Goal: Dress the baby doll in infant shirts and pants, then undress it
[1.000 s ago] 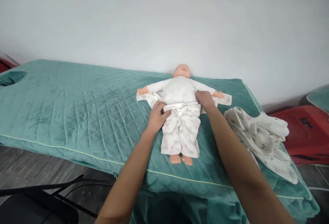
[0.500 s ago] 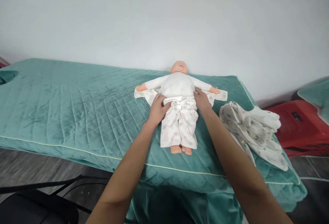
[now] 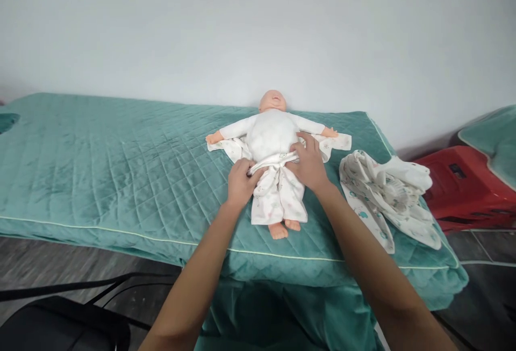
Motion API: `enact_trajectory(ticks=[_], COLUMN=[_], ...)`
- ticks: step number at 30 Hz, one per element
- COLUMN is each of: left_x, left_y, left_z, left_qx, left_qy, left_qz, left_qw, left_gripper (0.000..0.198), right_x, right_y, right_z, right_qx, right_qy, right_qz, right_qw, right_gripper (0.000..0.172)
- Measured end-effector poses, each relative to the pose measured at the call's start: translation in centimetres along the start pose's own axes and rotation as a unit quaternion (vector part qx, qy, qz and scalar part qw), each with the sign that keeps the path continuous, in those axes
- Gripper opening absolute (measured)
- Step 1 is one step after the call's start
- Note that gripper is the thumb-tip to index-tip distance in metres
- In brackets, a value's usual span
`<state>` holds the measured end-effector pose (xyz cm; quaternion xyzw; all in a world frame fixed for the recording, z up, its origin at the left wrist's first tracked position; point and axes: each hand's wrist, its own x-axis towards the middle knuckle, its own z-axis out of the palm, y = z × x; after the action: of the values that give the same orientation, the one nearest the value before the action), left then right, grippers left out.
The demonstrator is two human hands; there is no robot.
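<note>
A baby doll (image 3: 271, 133) with a white cloth body lies on its back, arms spread and head toward the wall. Pale patterned pants (image 3: 268, 203) cover its legs, the bare feet showing below the hems. At the left side of the waist, my left hand (image 3: 241, 183) is closed on the bunched waistband, fingertips partly hidden in the fabric. My right hand (image 3: 311, 165) grips the waistband on the other side, with thumb below and fingers over the doll's belly. Beneath the doll's arms spreads an open patterned top (image 3: 341, 141).
The doll lies on a green quilted bed (image 3: 121, 179) against a white wall (image 3: 161, 34). Crumpled white printed clothes (image 3: 387, 190) are at the right. Past the bed's right end stands a red plastic stool (image 3: 467, 184); a black bag-like object (image 3: 60, 327) is at lower left.
My right hand has shifted inward over the doll's belly and waist. The waistband now looks pulled into a raised fold between my hands, and the doll's feet have shifted. The view has moved slightly.
</note>
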<state>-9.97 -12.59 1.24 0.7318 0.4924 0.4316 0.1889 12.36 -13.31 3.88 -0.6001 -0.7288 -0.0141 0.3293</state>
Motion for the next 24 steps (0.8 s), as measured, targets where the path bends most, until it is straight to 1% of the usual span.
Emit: enact_trajectory(ticks=[3,6,8,10,12,14,16,17,19,22,24], left_x=[-1.3,-1.3,-1.0,-0.9,-0.9,-0.9,-0.5,-0.2,0.6,1.7,2.1], left_y=[0.1,-0.1,-0.2,-0.2,-0.1,0.0,0.2,0.3,0.5,0.7,0.6], left_z=[-0.5,-0.6,-0.6,-0.5,-0.5,-0.4,-0.3,-0.2,0.1,0.6,0.8], left_qx=[-0.058,-0.112,-0.090,-0.049,-0.022,-0.009,-0.007,-0.009,-0.018,-0.033,-0.042], left_qy=[-0.035,-0.069,-0.074,-0.066,-0.055,-0.048,-0.034,-0.025,-0.007,0.010,0.015], left_qz=[-0.040,-0.071,-0.068,-0.050,-0.026,-0.008,0.001,0.004,0.002,-0.020,-0.031], left_qw=[0.997,0.989,0.991,0.995,0.998,0.999,0.999,1.000,1.000,0.999,0.999], left_gripper=[0.024,0.028,0.025,0.018,0.015,0.012,0.010,0.010,0.011,0.014,0.015], right_x=[0.1,-0.7,-1.7,-2.9,-3.9,-4.3,-4.0,-3.6,-2.5,-1.0,-0.6], right_y=[0.0,0.0,-0.1,-0.3,-0.6,-0.8,-1.0,-1.1,-1.2,-1.1,-0.9], right_z=[-0.2,-0.6,-1.0,-1.5,-1.9,-2.1,-2.0,-1.9,-1.5,-1.2,-1.2], right_qx=[-0.031,-0.032,-0.010,0.027,0.064,0.082,0.080,0.077,0.083,0.116,0.132], right_qy=[0.004,0.014,-0.001,-0.028,-0.054,-0.071,-0.081,-0.082,-0.077,-0.066,-0.074], right_qz=[-0.022,-0.050,-0.062,-0.062,-0.037,0.020,0.077,0.094,0.112,0.135,0.134], right_qw=[0.999,0.998,0.998,0.997,0.996,0.994,0.991,0.989,0.987,0.982,0.979], right_gripper=[0.015,0.014,0.017,0.023,0.027,0.026,0.024,0.023,0.022,0.022,0.022])
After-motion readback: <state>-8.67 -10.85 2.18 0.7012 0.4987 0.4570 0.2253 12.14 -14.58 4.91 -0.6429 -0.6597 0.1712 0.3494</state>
